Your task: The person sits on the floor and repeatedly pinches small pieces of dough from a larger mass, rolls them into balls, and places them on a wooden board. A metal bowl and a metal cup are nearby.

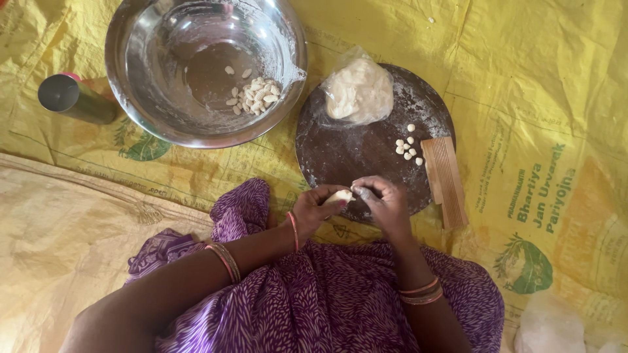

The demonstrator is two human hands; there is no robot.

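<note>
A small pale dough lump (339, 195) is pinched between the left hand (313, 210) and right hand (384, 199), both grips closed on it, at the near edge of the round dark floured board (340, 153). A heap of shaped pieces (255, 93) lies in the steel bowl (131, 78) far left; a few cut bits (406, 148) wait beside the ridged wooden block (445, 180). The bagged white dough (358, 90), apparently most of the batch, remains unworked.

Both hands meet over the near edge of the round dark board (353, 157): the left hand (313, 210) cradles a small lump of dough (339, 195), the right hand (386, 202) pinches at it. Little dough balls (407, 148) sit beside a ridged wooden block (445, 180); bagged dough (358, 91) rests behind, a steel bowl (157, 98) of shaped pieces (256, 95) alongside.
</note>
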